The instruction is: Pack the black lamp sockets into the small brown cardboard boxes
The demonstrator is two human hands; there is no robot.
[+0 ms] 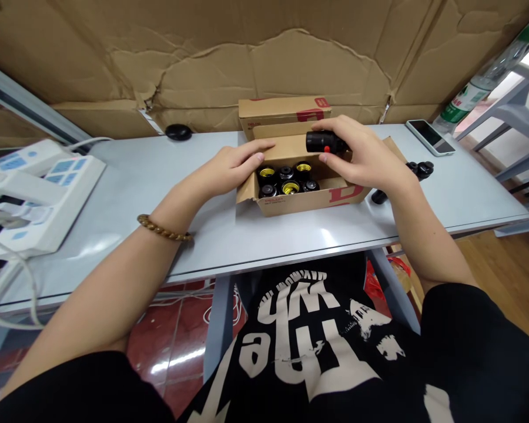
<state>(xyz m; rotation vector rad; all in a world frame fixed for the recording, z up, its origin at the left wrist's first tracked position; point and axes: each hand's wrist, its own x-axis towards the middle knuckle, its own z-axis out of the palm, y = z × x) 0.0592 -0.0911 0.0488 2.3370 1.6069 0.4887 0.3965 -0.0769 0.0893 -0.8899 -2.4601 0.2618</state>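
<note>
My right hand [365, 154] grips a small black flashlight [321, 141] with a red button, held on its side above an open cardboard box [286, 204]. Inside the box's left half stand several more black flashlights [286, 173], some showing yellow threaded rings at the top. My left hand [229, 167] holds the box at its left rear corner, thumb and fingers close together over the edge. My right hand partly hides the box's right half.
Behind stands another cardboard box [282, 108]. More black flashlights [418, 170] lie right of the box, near a phone [430, 137] and a plastic bottle [465, 103]. A black oval object [178, 132] sits at the back left. White power strips [57, 200] with cables occupy the left end.
</note>
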